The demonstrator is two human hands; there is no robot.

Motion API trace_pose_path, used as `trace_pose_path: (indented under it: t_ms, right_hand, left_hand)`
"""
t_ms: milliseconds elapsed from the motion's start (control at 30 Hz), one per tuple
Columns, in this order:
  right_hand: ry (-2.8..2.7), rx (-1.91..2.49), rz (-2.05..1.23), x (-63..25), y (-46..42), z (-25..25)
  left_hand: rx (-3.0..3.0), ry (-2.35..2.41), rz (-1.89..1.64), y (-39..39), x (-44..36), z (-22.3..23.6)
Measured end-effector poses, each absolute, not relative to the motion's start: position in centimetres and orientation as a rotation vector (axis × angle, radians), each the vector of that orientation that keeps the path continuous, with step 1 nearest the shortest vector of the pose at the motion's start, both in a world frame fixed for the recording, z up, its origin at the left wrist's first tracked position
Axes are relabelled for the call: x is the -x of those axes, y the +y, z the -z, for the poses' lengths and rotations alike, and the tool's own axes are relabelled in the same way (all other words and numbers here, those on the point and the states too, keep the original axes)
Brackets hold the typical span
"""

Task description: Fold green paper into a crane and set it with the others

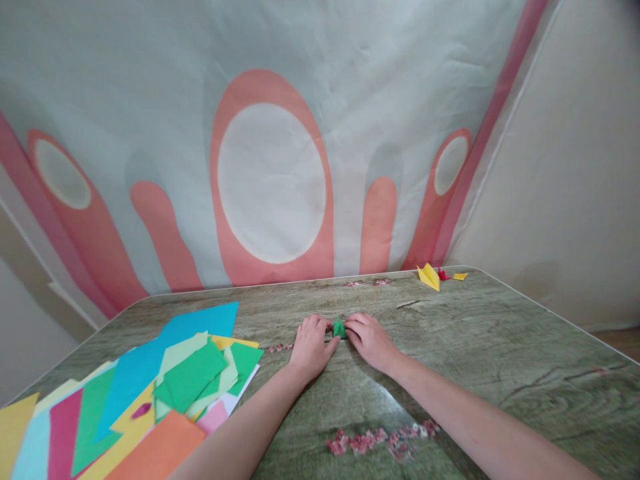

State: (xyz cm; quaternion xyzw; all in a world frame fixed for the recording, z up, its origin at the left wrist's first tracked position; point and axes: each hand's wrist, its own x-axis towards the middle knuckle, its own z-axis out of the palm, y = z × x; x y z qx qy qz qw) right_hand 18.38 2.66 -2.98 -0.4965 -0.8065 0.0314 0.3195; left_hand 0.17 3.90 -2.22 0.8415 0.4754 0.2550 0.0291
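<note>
A small green folded paper piece (339, 328) stands on the wood-patterned table between my two hands. My left hand (314, 341) is at its left side, with the fingers curled and the thumb reaching to its lower edge. From the right, my right hand (369, 339) meets it with bent fingertips. Both hands appear closed on the paper, resting low over the tabletop. The piece has a pointed top, and its finer folds are too small to make out.
Many coloured paper sheets (195, 373) lie in an overlapping pile at the left, beside my left forearm. At the far right edge sit a yellow folded paper (429, 277), a small red folded piece (443, 274) and another small yellow one (461, 276). A printed backdrop (350, 100) hangs behind the table.
</note>
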Motion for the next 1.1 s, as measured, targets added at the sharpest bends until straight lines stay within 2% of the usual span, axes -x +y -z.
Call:
trace_pose_path:
  t_ms: [633, 1100]
  right_hand:
    - [-2.014, 1.124, -0.282, -18.6, 2.4, 2.7]
    - [-2.094, 1.144, -0.254, -18.7, 2.9, 3.3]
  left_hand:
    - [-2.576, 1.189, -0.875, 3.9, -0.1, 1.6]
    - [-2.607, 1.187, -0.821, 3.4, -0.4, 1.1]
